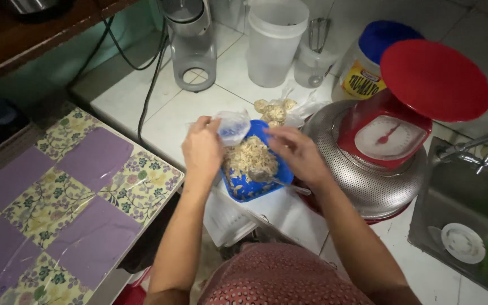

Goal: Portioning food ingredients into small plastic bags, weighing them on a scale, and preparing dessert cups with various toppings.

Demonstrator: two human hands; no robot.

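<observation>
A blue square container filled with shredded pale food rests on the white tiled counter. My left hand grips a small clear plastic bag at the container's far left corner. My right hand hovers over the food, holding a metal spoon whose bowl lies in the shreds. A clear bag of round pale pieces sits just behind the container.
A red kitchen scale stands on an upturned metal colander to the right. A blender base, white bucket, blue-lidded jar sit behind. The sink is far right, a patterned table left.
</observation>
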